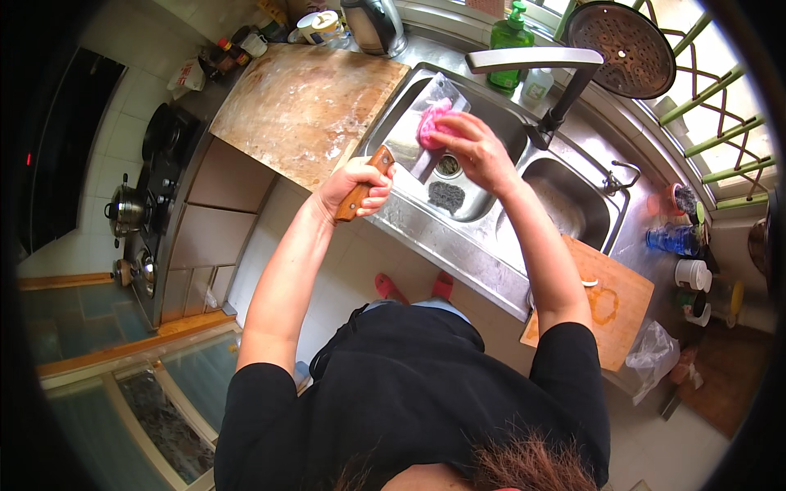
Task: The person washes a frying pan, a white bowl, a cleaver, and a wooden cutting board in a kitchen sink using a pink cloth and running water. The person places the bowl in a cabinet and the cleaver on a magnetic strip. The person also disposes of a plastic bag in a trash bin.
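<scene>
My left hand (356, 187) grips the riveted wooden handle (379, 161) of a kitchen cleaver. Its broad metal blade (437, 89) reaches over the larger basin of a stainless steel sink (485, 212). In the fingers of my right hand (482, 150) is a pink scrubbing cloth or mesh pad (435, 123), pressed against the blade and hiding part of it. Below the blade, the drain strainer (447, 164) shows in the basin floor. A dark, rough patch, perhaps a scouring pad (446, 196), lies near the basin's front wall.
A faucet (540, 61) arches above the sink. Left of the basin lies a large worn wooden board (307, 104). A green pump bottle (511, 43) and an electric kettle (374, 27) stand behind. On the right, a smaller cutting board (620, 294) overhangs the counter near a plastic bag (652, 356).
</scene>
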The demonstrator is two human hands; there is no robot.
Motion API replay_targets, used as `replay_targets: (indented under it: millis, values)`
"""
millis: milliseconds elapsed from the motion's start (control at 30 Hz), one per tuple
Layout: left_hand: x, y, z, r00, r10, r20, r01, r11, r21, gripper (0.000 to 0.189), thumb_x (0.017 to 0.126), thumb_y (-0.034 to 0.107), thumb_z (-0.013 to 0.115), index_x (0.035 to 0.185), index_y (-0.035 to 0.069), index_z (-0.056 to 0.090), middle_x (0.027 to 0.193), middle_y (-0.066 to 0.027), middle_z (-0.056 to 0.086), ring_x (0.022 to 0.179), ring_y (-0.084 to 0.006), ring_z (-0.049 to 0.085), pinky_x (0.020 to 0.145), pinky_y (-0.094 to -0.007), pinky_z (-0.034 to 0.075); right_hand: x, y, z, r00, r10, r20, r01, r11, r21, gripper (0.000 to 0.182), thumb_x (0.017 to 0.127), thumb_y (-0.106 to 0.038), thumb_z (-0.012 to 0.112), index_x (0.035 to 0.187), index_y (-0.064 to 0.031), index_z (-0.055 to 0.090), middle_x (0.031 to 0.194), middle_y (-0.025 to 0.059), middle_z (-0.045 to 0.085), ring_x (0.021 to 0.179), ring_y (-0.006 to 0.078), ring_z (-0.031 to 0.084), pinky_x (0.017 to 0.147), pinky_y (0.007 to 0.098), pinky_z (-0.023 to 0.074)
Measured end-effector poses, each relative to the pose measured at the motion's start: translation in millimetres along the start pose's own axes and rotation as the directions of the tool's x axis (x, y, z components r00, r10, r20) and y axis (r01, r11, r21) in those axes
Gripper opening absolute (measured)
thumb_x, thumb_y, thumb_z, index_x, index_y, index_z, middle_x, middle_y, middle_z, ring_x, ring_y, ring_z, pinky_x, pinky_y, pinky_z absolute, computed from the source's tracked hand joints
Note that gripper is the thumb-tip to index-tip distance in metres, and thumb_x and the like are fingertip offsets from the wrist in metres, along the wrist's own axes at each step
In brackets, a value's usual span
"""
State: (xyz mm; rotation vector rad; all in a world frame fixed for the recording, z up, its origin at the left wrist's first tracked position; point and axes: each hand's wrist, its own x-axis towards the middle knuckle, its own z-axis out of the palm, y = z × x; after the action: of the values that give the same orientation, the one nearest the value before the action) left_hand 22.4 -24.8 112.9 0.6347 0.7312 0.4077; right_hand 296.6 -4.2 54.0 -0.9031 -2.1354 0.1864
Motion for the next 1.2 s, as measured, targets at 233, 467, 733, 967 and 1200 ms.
replay_targets:
  millis: [233,467,733,967,1200]
  values:
    - [-5,-5,-5,0.998,-0.011,-0.054,0.012,1.0,0.023,0.019,0.081,0.005,0.052,0.1,0.002,0.048,0.061,-0.003,0.044,0.04,-0.0097,0.041,0.033,-0.0229,0.035,-16,57,-7,0.777,0.59,-0.218,-0.592,0.803,0.066,0.028,0.086,-0.008,0.058,0.113,-0.0114,0.066,0.107,0.0146,0.063,0.098,0.0325,0.061,0.084,0.0396,0.0493]
    - [6,-12,-9,1.0,-0.004,-0.018,0.003,0.999,-0.05,0.018,0.082,0.004,0.053,0.098,0.005,0.045,0.066,-0.0039,0.046,0.047,-0.0094,0.044,0.036,-0.0222,0.036,3,-10,-34,0.771,0.591,-0.239,-0.377,0.725,0.577,0.027,0.087,-0.011,0.063,0.113,-0.0078,0.065,0.107,0.0097,0.064,0.098,0.0194,0.063,0.082,0.0299,0.0512]
    - [7,-4,16,0.998,-0.065,0.005,0.065,0.997,0.05,0.022,0.08,0.005,0.056,0.1,0.004,0.048,0.063,-0.0043,0.045,0.045,-0.0101,0.042,0.036,-0.0236,0.035,0,25,13,0.953,0.168,-0.252,-0.149,0.984,0.094,0.038,0.069,0.007,0.062,0.101,-0.0111,0.068,0.108,0.0107,0.065,0.096,0.0312,0.063,0.082,0.036,0.0519]
    - [32,-26,17,0.873,0.459,-0.163,0.352,-0.362,0.863,0.021,0.078,0.006,0.054,0.098,-0.002,0.052,0.081,-0.0237,0.065,0.073,-0.0409,0.065,0.066,-0.0486,0.053,-19,-15,-8,0.728,0.541,-0.422,-0.476,0.841,0.257,0.026,0.084,-0.008,0.061,0.109,-0.0086,0.065,0.103,0.0091,0.067,0.093,0.0224,0.064,0.08,0.0342,0.0507]
    - [28,-40,10,0.812,0.557,0.172,0.308,-0.661,0.684,0.016,0.08,0.008,0.057,0.097,0.007,0.056,0.072,-0.0073,0.06,0.064,-0.0245,0.067,0.055,-0.0348,0.055,-14,-72,37,0.924,0.345,-0.167,-0.34,0.939,0.056,0.021,0.083,-0.016,0.067,0.103,-0.0101,0.066,0.102,0.0084,0.063,0.093,0.0298,0.061,0.079,0.0383,0.0514]
